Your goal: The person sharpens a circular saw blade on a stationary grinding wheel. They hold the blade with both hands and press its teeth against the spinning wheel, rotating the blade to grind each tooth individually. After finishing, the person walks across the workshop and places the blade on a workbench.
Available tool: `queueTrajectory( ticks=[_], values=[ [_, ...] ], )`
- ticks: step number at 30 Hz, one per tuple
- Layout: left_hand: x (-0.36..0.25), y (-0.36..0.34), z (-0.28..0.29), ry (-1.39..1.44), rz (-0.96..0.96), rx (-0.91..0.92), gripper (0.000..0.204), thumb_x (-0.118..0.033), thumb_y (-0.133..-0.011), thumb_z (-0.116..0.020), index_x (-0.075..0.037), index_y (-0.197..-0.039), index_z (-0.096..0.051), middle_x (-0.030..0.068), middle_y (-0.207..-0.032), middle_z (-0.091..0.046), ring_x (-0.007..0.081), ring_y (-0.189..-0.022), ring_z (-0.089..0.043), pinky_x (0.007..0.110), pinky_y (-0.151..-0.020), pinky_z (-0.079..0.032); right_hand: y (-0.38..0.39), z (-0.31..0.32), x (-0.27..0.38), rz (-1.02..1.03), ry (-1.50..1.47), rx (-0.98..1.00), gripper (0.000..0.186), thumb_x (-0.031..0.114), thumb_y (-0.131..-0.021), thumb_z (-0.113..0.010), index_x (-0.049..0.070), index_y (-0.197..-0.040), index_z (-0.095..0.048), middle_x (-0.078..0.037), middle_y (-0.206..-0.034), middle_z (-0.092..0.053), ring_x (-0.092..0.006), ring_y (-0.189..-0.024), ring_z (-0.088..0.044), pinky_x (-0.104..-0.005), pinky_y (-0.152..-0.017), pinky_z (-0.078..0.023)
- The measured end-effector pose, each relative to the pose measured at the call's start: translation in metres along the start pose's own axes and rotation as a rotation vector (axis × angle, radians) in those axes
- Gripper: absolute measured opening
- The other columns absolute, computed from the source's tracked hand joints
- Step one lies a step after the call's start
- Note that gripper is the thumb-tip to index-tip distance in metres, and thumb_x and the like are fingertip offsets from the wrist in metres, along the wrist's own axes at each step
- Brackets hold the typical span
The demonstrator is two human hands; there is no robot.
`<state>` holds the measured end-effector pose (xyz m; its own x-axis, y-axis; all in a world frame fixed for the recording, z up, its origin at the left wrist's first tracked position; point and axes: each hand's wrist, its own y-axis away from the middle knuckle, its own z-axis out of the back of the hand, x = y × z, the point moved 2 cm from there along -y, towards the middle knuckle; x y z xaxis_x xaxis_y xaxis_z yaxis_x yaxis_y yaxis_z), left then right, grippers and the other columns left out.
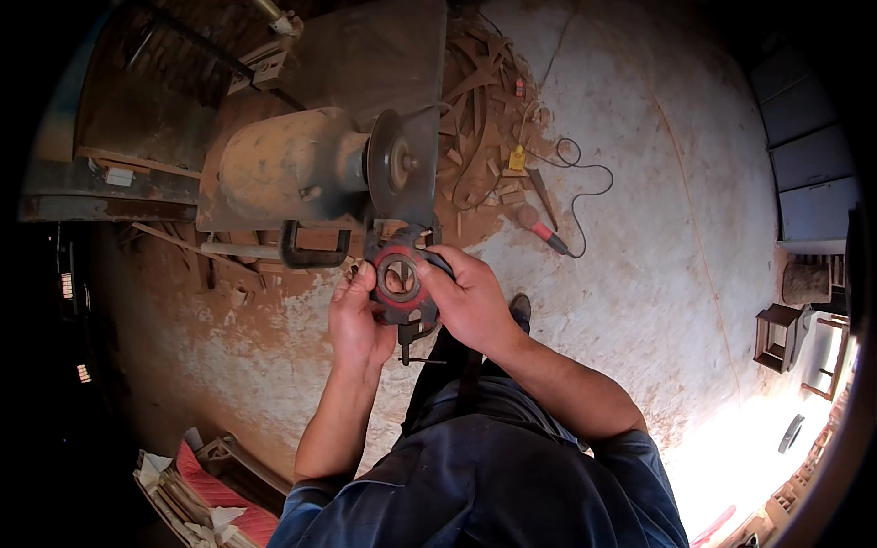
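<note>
My left hand (354, 315) and my right hand (470, 297) grip a dark, flat part with a red ring (399, 302) round its open middle. The left thumb presses on the ring's left side, and the right thumb lies over its right side. Some fingers of both hands are hidden beneath the part. Below it shows a screw clamp's T-shaped handle (406, 352); how it joins what is above cannot be made out. Just beyond my hands stands a tan motor (283, 164) with a round disc (382, 164) on its shaft.
A black clamp frame (315, 256) sits at the bench's near edge. On the floor lie wood offcuts (475, 100), a red and grey power tool (541, 228) with a looping cord, and a yellow socket (517, 158). A wooden stool (778, 338) stands far right.
</note>
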<state>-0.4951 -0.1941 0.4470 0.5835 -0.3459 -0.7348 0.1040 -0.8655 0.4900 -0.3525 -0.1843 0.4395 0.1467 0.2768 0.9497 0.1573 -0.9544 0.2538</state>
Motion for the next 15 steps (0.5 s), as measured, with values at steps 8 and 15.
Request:
queueTrajectory(
  ticks=[8, 15],
  values=[
    [-0.001, -0.007, 0.004, -0.026, -0.03, -0.01, 0.023, -0.016, -0.095, -0.05, 0.002, -0.108, -0.053, 0.0129, -0.098, -0.064, 0.0204, -0.087, -0.065, 0.036, -0.079, -0.054, -0.007, -0.001, -0.005, -0.073, -0.096, 0.004, 0.032, 0.028, -0.094, -0.054, -0.001, -0.107, -0.06, 0.0, -0.07, -0.058, -0.0049, -0.051, -0.051, -0.0213, -0.043, -0.041],
    [-0.002, -0.008, -0.005, -0.097, -0.059, -0.067, 0.019, -0.015, -0.096, -0.047, -0.001, -0.103, -0.056, 0.008, -0.092, -0.062, 0.0173, -0.084, -0.062, 0.036, -0.078, -0.052, -0.012, 0.001, -0.011, -0.039, -0.088, -0.042, 0.029, 0.027, -0.094, -0.054, 0.0, -0.105, -0.061, 0.0, -0.073, -0.058, -0.0045, -0.052, -0.05, -0.0208, -0.043, -0.041]
  ],
)
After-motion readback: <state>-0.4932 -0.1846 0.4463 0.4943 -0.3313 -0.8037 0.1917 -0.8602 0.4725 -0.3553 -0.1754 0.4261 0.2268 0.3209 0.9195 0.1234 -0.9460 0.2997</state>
